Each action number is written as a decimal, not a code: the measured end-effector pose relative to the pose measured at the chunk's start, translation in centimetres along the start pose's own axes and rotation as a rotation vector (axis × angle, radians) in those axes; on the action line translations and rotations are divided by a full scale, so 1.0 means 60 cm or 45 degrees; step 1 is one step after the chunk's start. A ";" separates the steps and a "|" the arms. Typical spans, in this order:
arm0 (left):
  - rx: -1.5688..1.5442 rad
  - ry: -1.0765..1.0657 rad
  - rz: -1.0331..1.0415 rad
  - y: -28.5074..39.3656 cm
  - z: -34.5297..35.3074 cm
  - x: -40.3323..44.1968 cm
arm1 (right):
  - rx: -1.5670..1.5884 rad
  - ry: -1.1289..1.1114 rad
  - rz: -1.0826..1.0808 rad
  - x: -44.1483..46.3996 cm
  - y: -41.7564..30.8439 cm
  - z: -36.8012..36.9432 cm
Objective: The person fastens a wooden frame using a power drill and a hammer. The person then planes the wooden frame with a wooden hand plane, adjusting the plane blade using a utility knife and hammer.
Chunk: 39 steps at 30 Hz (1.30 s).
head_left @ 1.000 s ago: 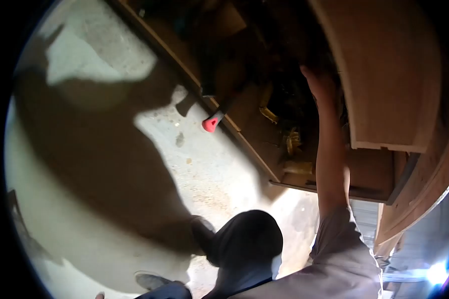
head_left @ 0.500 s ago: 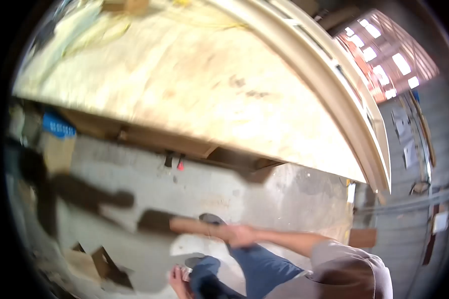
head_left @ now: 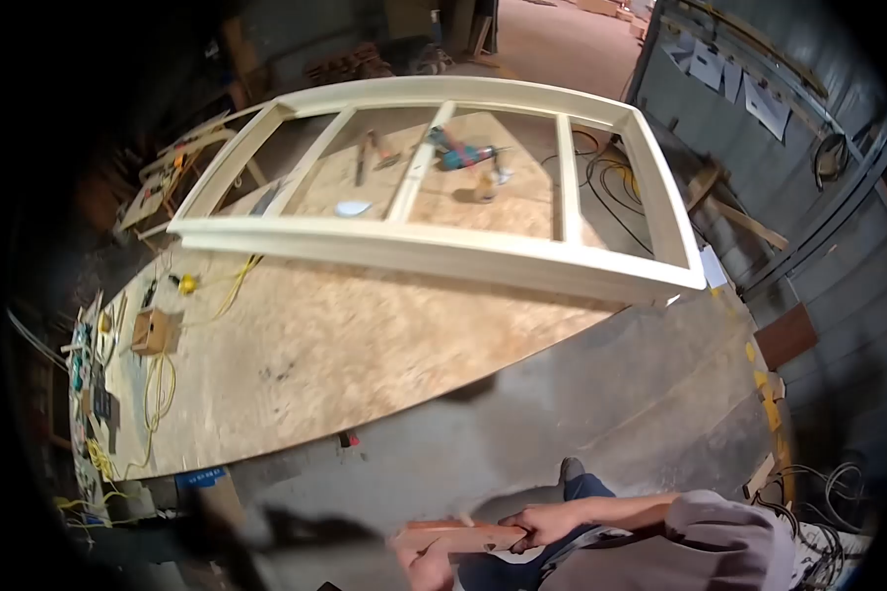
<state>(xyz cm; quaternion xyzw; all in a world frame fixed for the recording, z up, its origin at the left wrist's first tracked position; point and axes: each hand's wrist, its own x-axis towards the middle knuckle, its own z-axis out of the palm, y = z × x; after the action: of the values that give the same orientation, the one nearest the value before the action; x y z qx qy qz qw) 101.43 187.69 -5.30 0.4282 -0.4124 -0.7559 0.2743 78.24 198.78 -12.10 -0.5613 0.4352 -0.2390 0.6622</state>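
A reddish-brown wooden piece (head_left: 468,538) lies level in front of my body at the bottom of the view. My right hand (head_left: 542,524) is closed round its right end. At the other end my left hand (head_left: 428,567) grips it from below, with its fingers partly hidden. Beyond my hands stands a large plywood-topped table (head_left: 335,345). On the table rests a pale wooden frame (head_left: 434,251) with several crosspieces. Within the frame's outline are a teal and red power drill (head_left: 463,156), a hammer (head_left: 362,158) and a small white object (head_left: 353,208).
A small wooden box (head_left: 152,331), yellow cord (head_left: 158,394) and tools are at the table's left end. Black cables (head_left: 611,182) hang past the frame's right end. On the right is a metal wall (head_left: 705,98); more cables (head_left: 833,492) lie at lower right.
My right arm has come out of the dark space under the table, bringing out the wooden piece. My left hand has come to the piece. The view has risen to the tabletop and frame.
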 end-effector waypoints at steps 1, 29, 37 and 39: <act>0.027 -0.024 0.040 -0.001 0.078 0.017 | 0.113 0.044 0.019 -0.067 -0.003 -0.040; 0.526 -0.600 0.427 -0.144 1.589 0.474 | -0.235 1.670 0.227 -1.087 0.123 -0.976; 0.328 -0.217 0.479 -0.150 1.857 0.715 | -0.741 1.336 0.026 -1.169 0.181 -1.366; 0.343 -0.185 0.283 -0.120 1.937 0.769 | -0.819 1.236 -0.044 -1.198 0.180 -1.481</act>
<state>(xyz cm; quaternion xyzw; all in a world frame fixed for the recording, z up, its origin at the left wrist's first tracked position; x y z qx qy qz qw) -22.83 201.08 3.15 0.3570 -0.5736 -0.6877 0.2657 -35.10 211.83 0.53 -0.5673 0.7305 -0.3354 0.1791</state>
